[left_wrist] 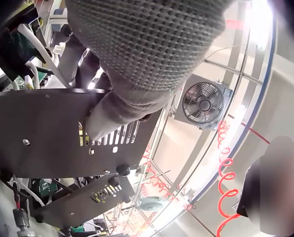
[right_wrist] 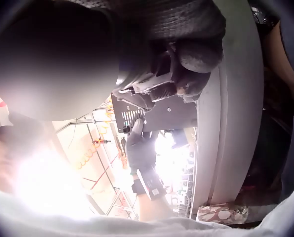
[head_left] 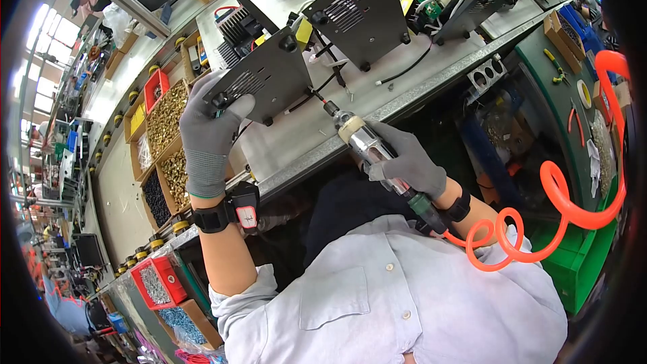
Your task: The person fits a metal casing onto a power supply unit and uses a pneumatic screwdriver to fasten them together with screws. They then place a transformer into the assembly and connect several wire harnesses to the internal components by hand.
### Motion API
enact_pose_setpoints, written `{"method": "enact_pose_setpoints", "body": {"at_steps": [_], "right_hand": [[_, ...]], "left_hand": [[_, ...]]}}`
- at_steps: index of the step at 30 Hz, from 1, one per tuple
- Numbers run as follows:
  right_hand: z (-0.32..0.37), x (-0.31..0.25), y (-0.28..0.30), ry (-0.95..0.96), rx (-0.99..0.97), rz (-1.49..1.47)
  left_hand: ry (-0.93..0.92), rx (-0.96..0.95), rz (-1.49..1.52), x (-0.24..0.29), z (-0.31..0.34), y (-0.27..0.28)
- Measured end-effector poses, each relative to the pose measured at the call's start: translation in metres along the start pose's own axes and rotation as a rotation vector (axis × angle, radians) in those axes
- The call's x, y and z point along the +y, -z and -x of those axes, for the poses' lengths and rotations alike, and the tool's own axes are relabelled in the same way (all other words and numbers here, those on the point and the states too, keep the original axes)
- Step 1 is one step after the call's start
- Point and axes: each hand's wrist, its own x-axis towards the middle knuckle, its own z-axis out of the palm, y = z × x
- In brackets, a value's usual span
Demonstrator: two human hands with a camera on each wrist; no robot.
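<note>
Black slotted metal panel [head_left: 276,71], tilted near left on the grey tabletop [head_left: 367,104], gripped at its left end by the grey-gloved left hand [head_left: 207,125]. Clasped in the grey-gloved right hand [head_left: 412,160]: silver cylindrical power screwdriver [head_left: 364,140], apparently touching the panel's right edge.

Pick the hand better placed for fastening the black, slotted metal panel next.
Likely the right hand: it grips the silver, cylindrical power driver, bit by the edge of the panel; the left hand holds it.
</note>
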Motion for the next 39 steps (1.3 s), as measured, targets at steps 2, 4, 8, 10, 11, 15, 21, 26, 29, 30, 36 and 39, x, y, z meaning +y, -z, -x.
{"method": "enact_pose_setpoints", "body": {"at_steps": [2, 4, 8, 10, 11, 15, 21, 26, 29, 30, 36, 39], "right_hand": [[0.000, -0.002, -0.002, -0.044, -0.015, -0.005], [0.000, -0.003, -0.002, -0.071, -0.009, 0.004], [-0.002, 0.025, 0.005, 0.109, 0.046, 0.103], [0.002, 0.022, 0.007, 0.118, 0.030, 0.205], [0.003, 0.018, 0.007, 0.110, 0.032, 0.201], [-0.004, 0.010, 0.006, 0.081, -0.003, 0.116], [0.006, 0.000, 0.011, -0.104, -0.006, -0.129], [0.014, 0.003, 0.010, -0.055, -0.051, -0.112], [0.011, 0.007, 0.005, -0.001, -0.042, -0.117], [0.010, 0.004, 0.004, -0.035, -0.043, -0.100], [0.011, 0.005, -0.004, -0.051, 0.000, -0.155], [0.009, 0.009, -0.006, -0.039, 0.000, -0.198]], "left_hand": [[0.060, -0.009, 0.024, 0.009, 0.000, 0.000], [0.117, -0.012, 0.050, 0.011, 0.000, -0.001], [0.155, -0.026, 0.176, 0.020, 0.005, -0.004], [0.175, -0.033, 0.140, 0.022, 0.007, -0.005], [0.160, -0.046, 0.141, 0.021, 0.007, -0.004], [0.134, -0.057, 0.114, 0.019, 0.006, 0.000], [0.170, -0.004, 0.081, 0.022, 0.011, -0.005], [0.223, 0.006, -0.068, 0.030, 0.011, -0.007], [0.210, -0.029, -0.107, 0.032, 0.009, -0.005], [0.211, -0.075, -0.138, 0.032, 0.007, -0.003], [0.200, -0.192, -0.146, 0.028, 0.001, 0.004], [0.209, -0.189, -0.078, 0.028, 0.002, 0.002]]}}
